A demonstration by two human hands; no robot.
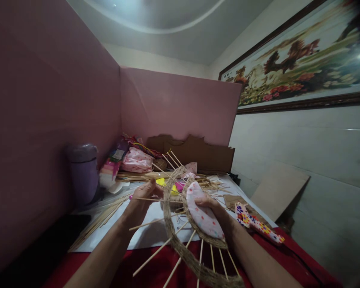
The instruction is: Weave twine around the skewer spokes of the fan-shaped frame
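A fan-shaped frame of thin wooden sticks is bound by a curved twine-wrapped band (169, 216). At its centre is a half-round panel of white dotted cloth (202, 214), edged with more twine. My right hand (211, 208) grips this panel, its thumb pressed on the cloth and its other fingers hidden behind. My left hand (149, 193) is raised at the frame's left side, fingers drawn together beside the band. What the left fingers hold, if anything, I cannot make out. Bare stick ends (151, 258) stick out past the band to the left and below.
A flower-patterned glue gun (258, 228) lies at right. Loose sticks (103, 218) lie on white sheeting at left, near a purple lidded tumbler (84, 176). Pink dotted cloth (138, 160) is bundled at the back, before torn cardboard (210, 154). Pink panels (180, 104) enclose the left and back.
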